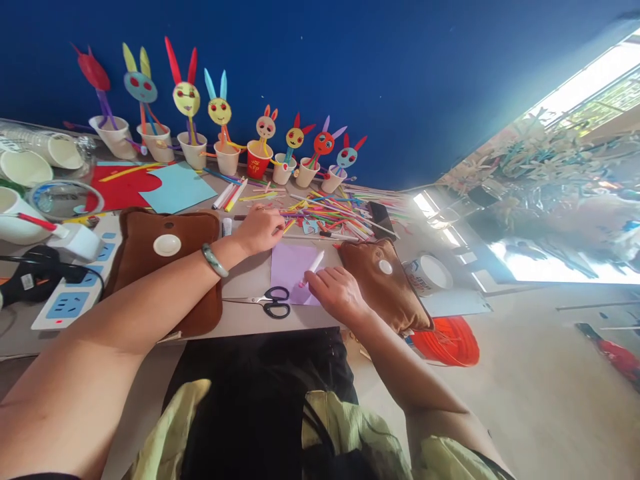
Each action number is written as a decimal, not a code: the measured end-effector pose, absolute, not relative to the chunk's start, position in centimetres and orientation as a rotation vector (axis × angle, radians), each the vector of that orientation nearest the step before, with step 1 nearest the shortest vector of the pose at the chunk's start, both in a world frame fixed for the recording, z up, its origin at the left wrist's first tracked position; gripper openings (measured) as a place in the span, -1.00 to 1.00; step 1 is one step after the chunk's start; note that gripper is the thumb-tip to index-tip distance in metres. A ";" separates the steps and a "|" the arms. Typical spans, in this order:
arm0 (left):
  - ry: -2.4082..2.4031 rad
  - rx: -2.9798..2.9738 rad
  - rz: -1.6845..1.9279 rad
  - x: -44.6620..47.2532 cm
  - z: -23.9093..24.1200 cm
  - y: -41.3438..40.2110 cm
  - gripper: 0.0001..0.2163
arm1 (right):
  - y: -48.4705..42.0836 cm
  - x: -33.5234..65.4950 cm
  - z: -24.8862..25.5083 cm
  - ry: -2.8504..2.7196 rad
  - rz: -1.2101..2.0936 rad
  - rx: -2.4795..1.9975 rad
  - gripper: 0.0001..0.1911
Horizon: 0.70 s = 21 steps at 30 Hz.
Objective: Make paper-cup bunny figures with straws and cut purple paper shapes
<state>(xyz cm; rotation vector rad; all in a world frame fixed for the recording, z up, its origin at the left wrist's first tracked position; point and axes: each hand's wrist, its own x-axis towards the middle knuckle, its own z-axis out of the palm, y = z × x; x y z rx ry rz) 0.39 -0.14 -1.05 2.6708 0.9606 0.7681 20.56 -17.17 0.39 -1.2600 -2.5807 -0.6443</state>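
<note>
My right hand (pixel 341 293) is closed on a white marker (pixel 317 260) with a pink end, held slantwise over a sheet of purple paper (pixel 286 270). Beyond the paper's left corner, my left hand (pixel 261 229) rests at the edge of a heap of coloured pipe cleaners (pixel 325 212). Its fingers are curled, and whatever they may hold is hidden. Black-handled scissors (pixel 277 302) lie left of the paper, blades pointing left. Close by the left wrist is a white glue stick or short tube (pixel 227 227). Several loose markers (pixel 231 195) lie farther back.
Paper cups with rabbit-faced figures (pixel 227 160) line the blue wall. Brown cushions (pixel 150 273) flank the work area; the right one (pixel 383 283) is smaller. A power strip (pixel 67 303) lies left, a phone (pixel 381 220) right, and a red basket (pixel 447 341) stands below.
</note>
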 end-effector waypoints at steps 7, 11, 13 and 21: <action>0.865 2.239 0.702 -0.3 0.1 0.5 -0.65 | -16.0 17.9 2.3 -2.657 -0.719 -0.768 -0.82; 0.646 2.060 0.362 -0.6 1.1 0.1 -0.50 | -13.9 16.3 2.3 -2.683 -0.904 -0.725 -0.78; 0.599 2.031 0.340 -0.8 1.5 0.0 -0.45 | -12.8 15.7 2.2 -2.623 -1.033 -0.677 -0.78; 0.457 1.853 0.199 -1.8 2.8 0.6 -0.58 | -11.2 14.8 2.4 -2.580 -1.015 -0.815 -0.74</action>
